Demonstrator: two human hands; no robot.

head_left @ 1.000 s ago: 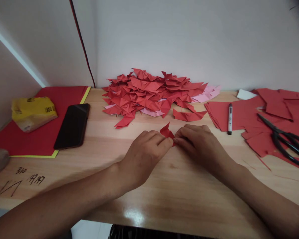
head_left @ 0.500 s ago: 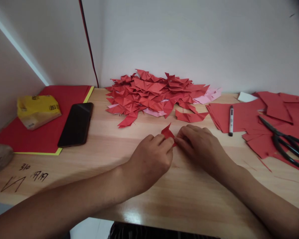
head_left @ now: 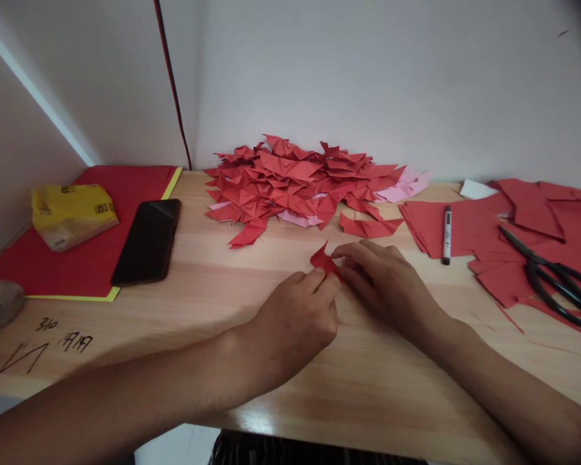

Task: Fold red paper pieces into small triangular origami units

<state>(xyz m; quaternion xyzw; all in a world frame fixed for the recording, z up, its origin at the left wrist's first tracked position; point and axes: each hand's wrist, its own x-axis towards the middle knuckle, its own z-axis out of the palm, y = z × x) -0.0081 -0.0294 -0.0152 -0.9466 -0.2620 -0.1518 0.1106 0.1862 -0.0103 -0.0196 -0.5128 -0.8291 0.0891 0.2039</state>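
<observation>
Between my two hands is a small piece of folded red paper point(head_left: 323, 259), one pointed corner sticking up past the fingers. My left hand point(head_left: 297, 320) is closed on it from the near left. From the right, the fingertips of my right hand point(head_left: 385, 281) pinch its other side, and the lower part of the paper is hidden behind the fingers. Just beyond my hands lies a pile of folded red paper pieces point(head_left: 290, 171), with a few pink ones point(head_left: 407, 186) among them. One loose folded red piece point(head_left: 370, 226) rests in front of the pile.
Red paper sheets point(head_left: 484, 213) lie at the right with a marker point(head_left: 447, 236) and black-handled scissors point(head_left: 547, 274) on top. At the left, a phone point(head_left: 146, 242) and a yellow packet point(head_left: 75, 216) rest on large red sheets point(head_left: 77, 274). Pen marks show on the wooden table point(head_left: 140, 323).
My right index finger has lifted and stretched over the top of the folded paper. The paper has tipped slightly left, still held by both hands.
</observation>
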